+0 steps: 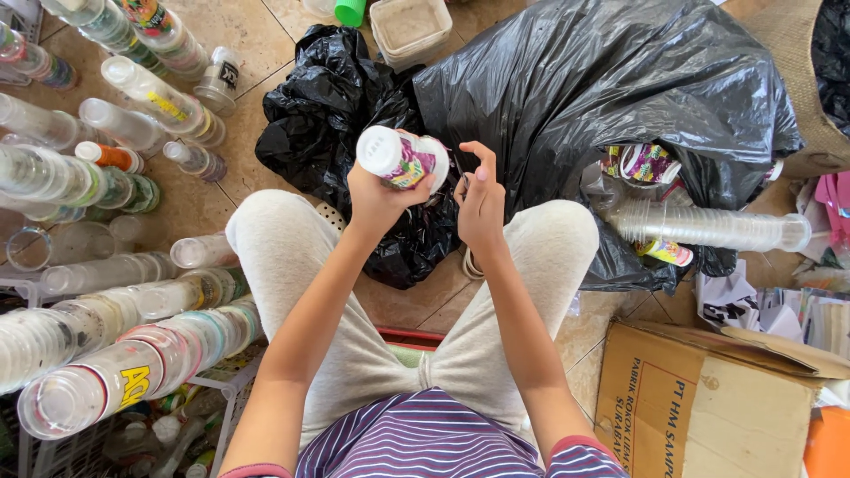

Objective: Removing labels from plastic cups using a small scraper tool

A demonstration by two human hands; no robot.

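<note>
Two hands work above the knees. Left hand (pixel 376 196) grips a plastic cup (pixel 403 158) with a colourful label, tilted sideways, base toward the camera. Right hand (pixel 480 204) sits just beside the cup's mouth, fingers curled; whether it pinches anything cannot be told. Black bag (pixel 611 80) lies behind; stacked clear cups (pixel 124 363) lie left.

Recycling sorting spot: stacked plastic cups (pixel 106 381), black bags (pixel 602 80) (tiled floor (pixel 248 44)).

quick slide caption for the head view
Seated person's left hand holds a plastic cup, right hand beside it, above black bags.
</note>
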